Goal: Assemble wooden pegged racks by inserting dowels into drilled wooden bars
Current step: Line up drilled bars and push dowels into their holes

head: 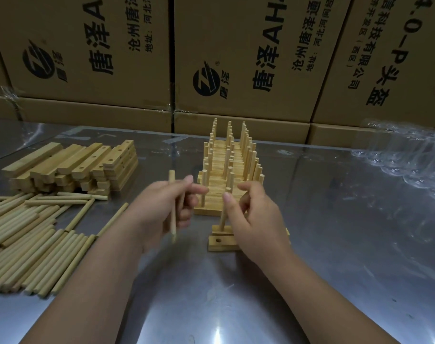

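Gripping a loose dowel (172, 202) upright in its curled fingers, the left hand (166, 209) hovers just left of the row of finished racks (226, 165). The right hand (253, 219) pinches a second dowel (222, 217), which stands in a drilled bar (216, 230) at the near end of that row on the table (310, 244). Off to the left sit a stack of drilled bars (87, 165) and a spread of spare dowels (25, 244), with cardboard boxes (236, 58) lined up behind.
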